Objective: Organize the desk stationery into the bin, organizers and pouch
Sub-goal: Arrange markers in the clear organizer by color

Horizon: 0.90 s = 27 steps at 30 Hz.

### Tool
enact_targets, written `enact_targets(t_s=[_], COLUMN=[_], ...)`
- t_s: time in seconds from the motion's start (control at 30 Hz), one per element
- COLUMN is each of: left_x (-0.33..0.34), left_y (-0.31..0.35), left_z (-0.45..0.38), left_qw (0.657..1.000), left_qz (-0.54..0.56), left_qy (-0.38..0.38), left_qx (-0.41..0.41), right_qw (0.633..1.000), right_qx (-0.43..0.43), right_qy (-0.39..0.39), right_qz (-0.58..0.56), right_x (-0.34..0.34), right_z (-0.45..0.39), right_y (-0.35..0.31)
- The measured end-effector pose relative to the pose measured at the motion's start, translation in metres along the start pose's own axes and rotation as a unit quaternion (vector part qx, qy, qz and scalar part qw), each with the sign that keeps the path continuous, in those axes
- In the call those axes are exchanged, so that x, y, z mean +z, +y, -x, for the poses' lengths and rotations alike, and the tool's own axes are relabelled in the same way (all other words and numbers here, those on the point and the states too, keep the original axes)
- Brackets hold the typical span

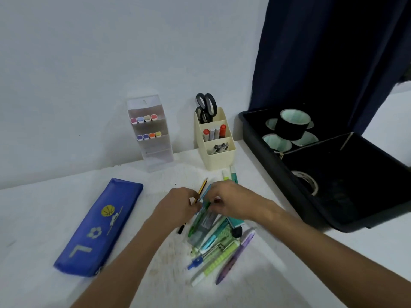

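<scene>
- The white table top [44,207] carries everything; behind it stand a pale wall and, at the right, a dark blue curtain [322,52].
- A large black fabric bin [278,174] sits at the right, split into compartments. The far compartment holds rolls of black tape with pale green cores [289,127], one stacked on the others; the near one holds a clear tape roll [308,181].
- A long blue zip pouch with a basketball print [97,225] lies flat at the left, well apart from the bin.
- A clear acrylic tiered organizer [153,150] stands at the wall with two rows of square-capped markers [144,118].
- Beside it, a cream plastic organizer with three stepped compartments [219,158] holds black-handled scissors [206,107] at the back, red and grey markers in the middle, and small dark pens in front.
- A loose pile of green, teal and purple pens and highlighters [213,245] lies in the middle of the table.
- The left hand [178,205] and right hand [231,201] meet close together over the pile's far end, fingers curled.
- The left pinches a yellow-and-black striped pencil [202,187]; what the right grips among the pens I cannot tell.
</scene>
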State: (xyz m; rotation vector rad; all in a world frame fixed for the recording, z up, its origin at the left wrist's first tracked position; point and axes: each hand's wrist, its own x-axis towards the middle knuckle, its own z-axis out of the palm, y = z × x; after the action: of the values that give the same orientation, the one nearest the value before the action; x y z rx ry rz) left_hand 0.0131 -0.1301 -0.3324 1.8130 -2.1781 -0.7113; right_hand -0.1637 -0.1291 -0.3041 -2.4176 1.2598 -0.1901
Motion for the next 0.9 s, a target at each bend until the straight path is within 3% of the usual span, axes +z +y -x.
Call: enact_targets(t_s=[0.47,0.67,0.9], left_x=[-0.003,-0.006,-0.018], left_y=[-0.01,-0.016,-0.021], left_z=[0.015,0.018,0.015], left_qw=[0.991,0.994,0.997], left_qz=[-0.13,-0.105,-0.035], left_qy=[0.015,0.022,0.063], left_qx=[-0.011,-0.016,-0.034], right_qw=[0.982,0.997,0.972], right_qx=[-0.01,-0.007,0.162], right_qy=[0.002,0.022,0.161], right_qz=[0.19,0.079,-0.05], right_x=[0.039,0.012,-0.017], right_z=[-0.025,-0.021,-0.004], right_y=[0.016,0.019,0.046])
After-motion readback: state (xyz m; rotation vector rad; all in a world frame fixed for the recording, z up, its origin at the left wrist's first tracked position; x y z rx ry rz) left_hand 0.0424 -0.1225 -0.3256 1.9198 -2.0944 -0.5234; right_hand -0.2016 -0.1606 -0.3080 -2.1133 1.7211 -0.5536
